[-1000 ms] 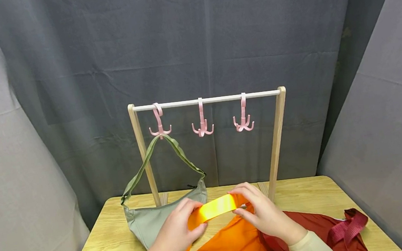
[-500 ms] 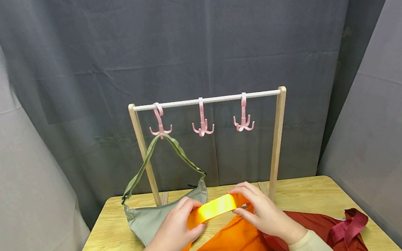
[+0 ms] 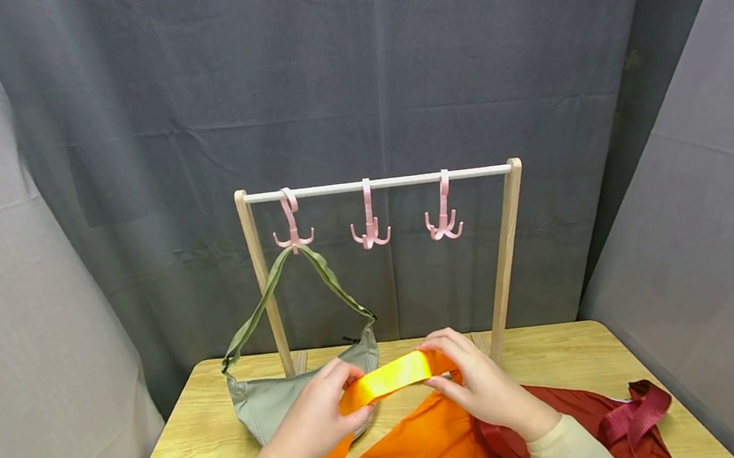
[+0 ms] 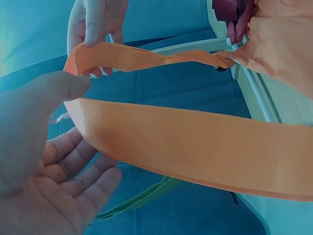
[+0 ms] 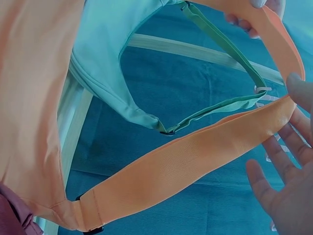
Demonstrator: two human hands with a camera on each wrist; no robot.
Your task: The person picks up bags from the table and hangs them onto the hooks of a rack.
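An orange shoulder bag sits at the table's near side, its wide strap lifted into a loop. My left hand pinches the strap's left part between thumb and fingers. At the strap's other end of the loop, my right hand pinches it too. The left wrist view shows the strap running from my left thumb, with several fingers behind it. In the right wrist view the strap leads down to a black buckle on the bag. The bag's lower part is out of the head view.
Behind my hands stands a wooden rack with a white bar. Pink hooks hang left, middle and right. A grey-green bag hangs by its strap from the left hook. A dark red bag lies at right.
Both hands keep their hold on the orange strap. They have shifted only slightly, with the right hand and the strap a little higher.
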